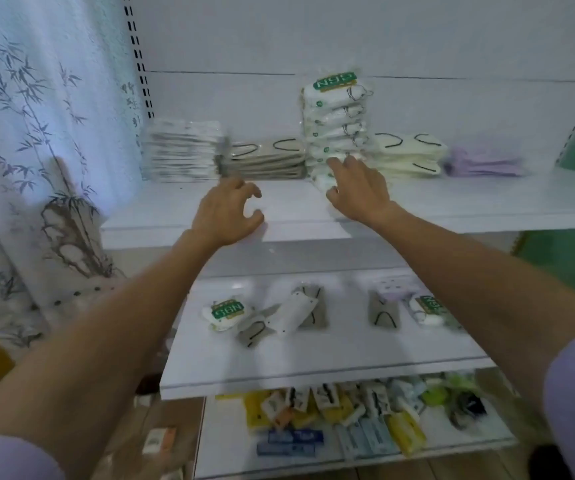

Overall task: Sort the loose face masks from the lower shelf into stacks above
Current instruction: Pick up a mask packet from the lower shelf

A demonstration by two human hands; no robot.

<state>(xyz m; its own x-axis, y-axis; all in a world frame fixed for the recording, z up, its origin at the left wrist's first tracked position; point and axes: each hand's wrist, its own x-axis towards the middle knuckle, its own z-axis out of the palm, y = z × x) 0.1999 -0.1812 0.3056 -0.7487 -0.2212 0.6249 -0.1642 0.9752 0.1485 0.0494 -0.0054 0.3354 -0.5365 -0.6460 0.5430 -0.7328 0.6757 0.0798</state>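
While both hands are reaching over the upper shelf (452, 206), the loose masks (293, 315) are lying well below them on the lower shelf (279, 368). Left hand (225, 211) is curling loosely, empty; right hand (359, 192), spread, is touching the tall stack (334, 126). Blur is hiding pack details.

Both hands reach over the upper shelf (452, 206). The left hand (225, 211) hovers with curled fingers, grip empty, at the shelf's front edge. The right hand (359, 190) lies with spread fingers against the tall green-labelled mask stack (334, 126). Loose masks (293, 315) lie scattered on the lower shelf (314, 362) toward 6 o'clock.
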